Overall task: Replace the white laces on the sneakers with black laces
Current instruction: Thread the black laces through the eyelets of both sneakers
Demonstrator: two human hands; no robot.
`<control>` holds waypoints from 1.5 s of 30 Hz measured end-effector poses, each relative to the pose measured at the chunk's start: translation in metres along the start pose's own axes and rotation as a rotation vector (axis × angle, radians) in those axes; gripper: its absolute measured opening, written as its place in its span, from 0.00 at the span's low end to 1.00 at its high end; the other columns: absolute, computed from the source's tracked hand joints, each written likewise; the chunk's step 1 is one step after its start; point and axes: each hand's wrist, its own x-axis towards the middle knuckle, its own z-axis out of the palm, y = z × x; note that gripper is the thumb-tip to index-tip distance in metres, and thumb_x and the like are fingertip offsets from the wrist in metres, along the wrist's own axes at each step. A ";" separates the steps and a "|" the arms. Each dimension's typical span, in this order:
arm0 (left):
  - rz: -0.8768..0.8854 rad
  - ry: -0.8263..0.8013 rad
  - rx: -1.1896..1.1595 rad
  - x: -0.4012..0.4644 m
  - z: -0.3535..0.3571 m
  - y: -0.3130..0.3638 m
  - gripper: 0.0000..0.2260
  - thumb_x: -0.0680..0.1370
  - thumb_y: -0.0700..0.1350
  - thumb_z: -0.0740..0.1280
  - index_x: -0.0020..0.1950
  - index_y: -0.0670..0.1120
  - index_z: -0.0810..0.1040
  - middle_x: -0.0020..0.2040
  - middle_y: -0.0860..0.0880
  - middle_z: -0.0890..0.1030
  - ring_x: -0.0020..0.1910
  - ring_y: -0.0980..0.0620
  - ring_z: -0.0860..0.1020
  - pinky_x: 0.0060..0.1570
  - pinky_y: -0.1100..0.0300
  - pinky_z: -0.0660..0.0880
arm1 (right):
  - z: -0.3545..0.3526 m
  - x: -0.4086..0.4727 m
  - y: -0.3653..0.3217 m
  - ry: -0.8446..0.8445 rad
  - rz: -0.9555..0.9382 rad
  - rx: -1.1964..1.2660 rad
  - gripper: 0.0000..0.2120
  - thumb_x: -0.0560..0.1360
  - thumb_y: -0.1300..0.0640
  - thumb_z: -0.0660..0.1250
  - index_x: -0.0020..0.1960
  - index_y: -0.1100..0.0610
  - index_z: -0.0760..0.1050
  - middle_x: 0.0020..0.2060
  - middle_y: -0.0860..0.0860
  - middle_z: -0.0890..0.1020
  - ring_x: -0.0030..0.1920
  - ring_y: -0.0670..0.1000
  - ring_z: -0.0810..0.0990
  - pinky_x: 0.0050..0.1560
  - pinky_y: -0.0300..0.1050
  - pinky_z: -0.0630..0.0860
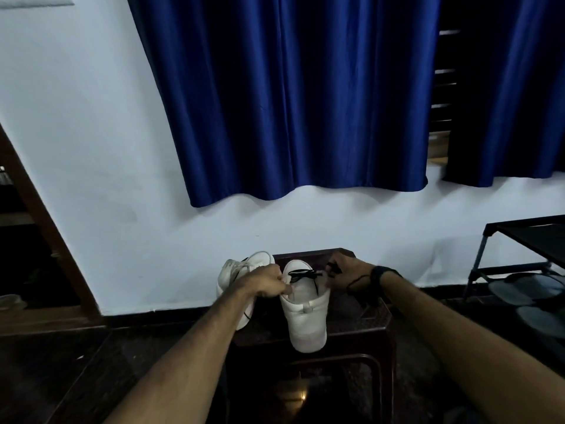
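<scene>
On the dark stool (374, 319) the right shoe (305, 316) already shows a black lace (301, 275) near its top, the left hand (269, 283) pinching one end and the right hand (348, 275) the other, while the left shoe (235, 270) seems still to wait

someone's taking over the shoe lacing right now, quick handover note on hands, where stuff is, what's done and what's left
Left hand: pinching the collar of the near sneaker, steadying it.
Right hand: gripping the black lace on the other side of the same shoe.
Both sneakers sit on the dark stool; the second sneaker lies behind the left hand, on the left side.
Done: black lace crosses the upper eyelets of the near sneaker; the lower rows are not visible from here.
Left: finish and tie this one. The second sneaker seems to show a white lace, too dim to be sure; check and relace it.
</scene>
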 end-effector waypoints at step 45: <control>0.106 0.994 0.257 -0.024 0.054 -0.002 0.08 0.76 0.49 0.67 0.47 0.46 0.74 0.36 0.45 0.82 0.39 0.43 0.80 0.49 0.49 0.75 | 0.072 -0.042 -0.020 0.551 -0.141 0.130 0.10 0.80 0.48 0.58 0.48 0.52 0.59 0.34 0.55 0.79 0.36 0.62 0.78 0.29 0.50 0.66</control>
